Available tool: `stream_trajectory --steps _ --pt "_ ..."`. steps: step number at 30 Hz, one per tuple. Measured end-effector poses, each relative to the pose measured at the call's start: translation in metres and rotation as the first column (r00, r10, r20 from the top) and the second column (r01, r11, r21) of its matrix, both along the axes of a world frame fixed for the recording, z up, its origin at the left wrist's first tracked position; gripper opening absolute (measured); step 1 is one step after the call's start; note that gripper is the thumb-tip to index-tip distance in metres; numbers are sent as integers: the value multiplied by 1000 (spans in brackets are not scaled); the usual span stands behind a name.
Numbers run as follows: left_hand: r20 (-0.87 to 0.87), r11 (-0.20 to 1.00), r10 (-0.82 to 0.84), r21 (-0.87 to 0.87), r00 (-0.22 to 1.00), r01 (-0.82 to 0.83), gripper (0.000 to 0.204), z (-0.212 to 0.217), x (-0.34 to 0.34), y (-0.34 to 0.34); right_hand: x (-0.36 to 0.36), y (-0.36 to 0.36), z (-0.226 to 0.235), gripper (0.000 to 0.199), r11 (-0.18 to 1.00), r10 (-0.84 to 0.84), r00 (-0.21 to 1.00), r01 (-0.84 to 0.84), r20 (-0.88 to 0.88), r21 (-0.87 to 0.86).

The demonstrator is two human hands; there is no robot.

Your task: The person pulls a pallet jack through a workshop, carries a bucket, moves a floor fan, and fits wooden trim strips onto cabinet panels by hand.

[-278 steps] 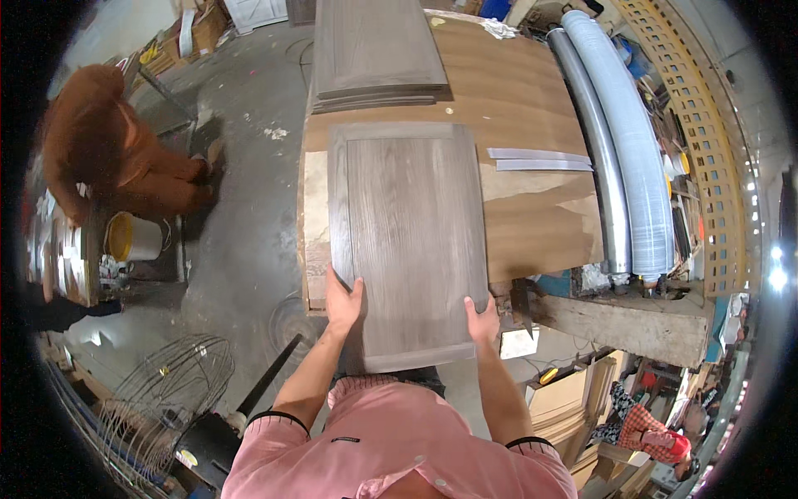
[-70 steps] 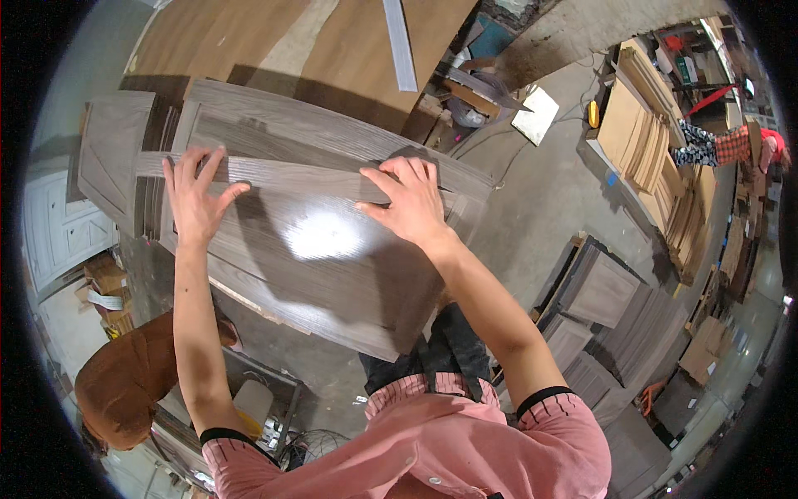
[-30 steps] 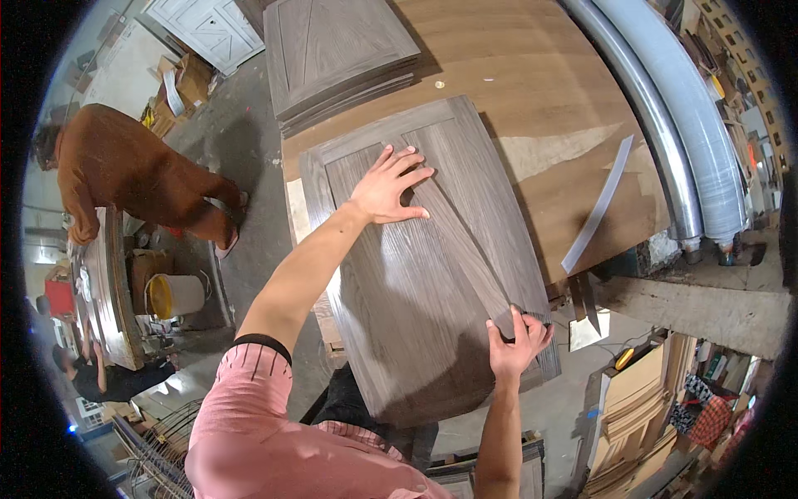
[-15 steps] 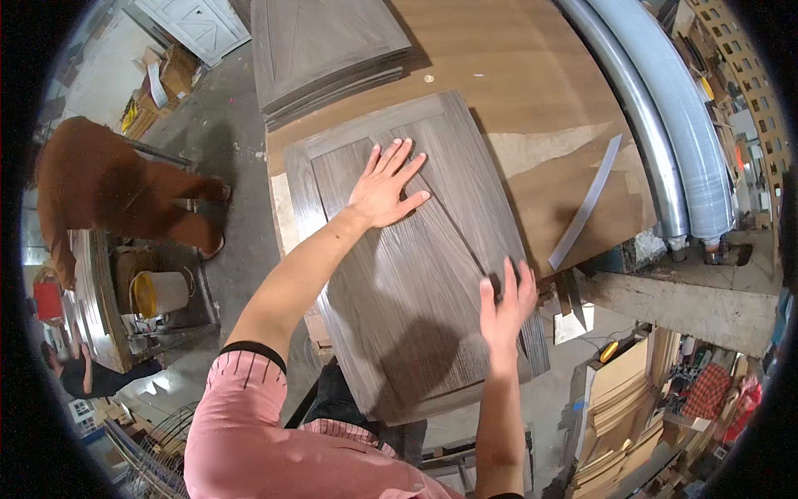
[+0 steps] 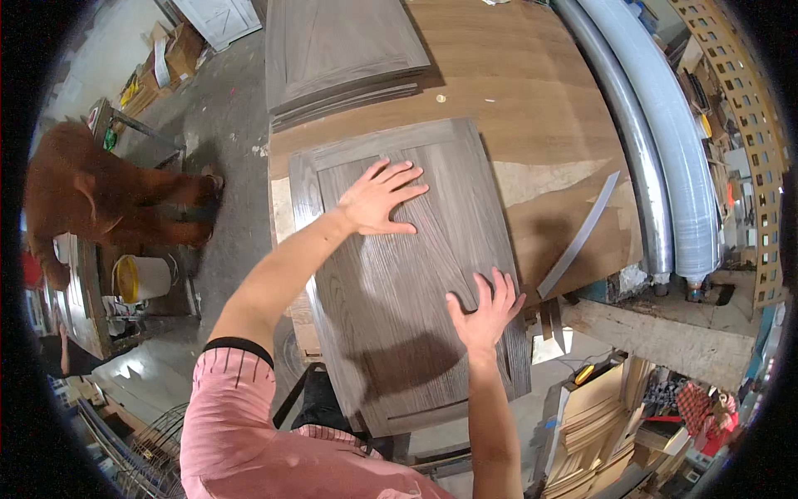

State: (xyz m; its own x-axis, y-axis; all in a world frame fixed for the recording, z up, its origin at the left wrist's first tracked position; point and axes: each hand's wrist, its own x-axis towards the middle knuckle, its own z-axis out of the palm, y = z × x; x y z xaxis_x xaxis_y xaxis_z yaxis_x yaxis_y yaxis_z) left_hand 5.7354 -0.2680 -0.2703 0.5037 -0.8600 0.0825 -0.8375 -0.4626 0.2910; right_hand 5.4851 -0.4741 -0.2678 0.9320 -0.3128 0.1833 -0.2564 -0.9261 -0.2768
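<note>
A grey wood-grain cabinet door panel (image 5: 391, 308) with a raised frame lies in front of me, its near end sticking out past the table edge. On its upper middle rests my left hand (image 5: 382, 200), fingers spread and palm down. My right hand (image 5: 486, 312) is also spread, fingers on the panel's right side near the lower half. Neither hand grips anything. A second panel seems to lie beneath, showing at the lower right edge.
A stack of similar grey panels (image 5: 345, 58) sits at the table's far left. A pale curved strip (image 5: 579, 235) lies on the brown table covering (image 5: 540, 91). Large plastic-wrapped rolls (image 5: 677, 150) line the right side. At the left, a person in brown (image 5: 100, 191) bends near a white bucket (image 5: 150, 277).
My right hand has come down and left onto the panel, fingers spreading wider. My left hand stays on the panel, shifted slightly. The view has moved a little; the person in brown has shifted.
</note>
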Motion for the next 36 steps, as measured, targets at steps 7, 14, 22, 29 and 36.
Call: stream_trajectory --steps 7,14,22,29,36 --pt "-54 991 49 -118 997 -55 69 -1 4 -2 3 -1 0 48 998 23 999 -20 -37 55" --pt "-20 985 46 -168 999 -49 68 -7 6 0 2 -1 -12 40 996 45 998 -48 36 80" --pt "-29 984 44 -169 999 -48 67 -9 8 1 3 -1 -13 42 996 47 999 -49 21 73" --pt "-32 987 37 -153 999 -41 68 -11 9 0 1 -3 -20 43 995 52 997 -57 62 84" --pt "-32 988 43 -147 999 -47 68 -9 9 0 0 -4 -18 44 996 65 995 -70 80 63"
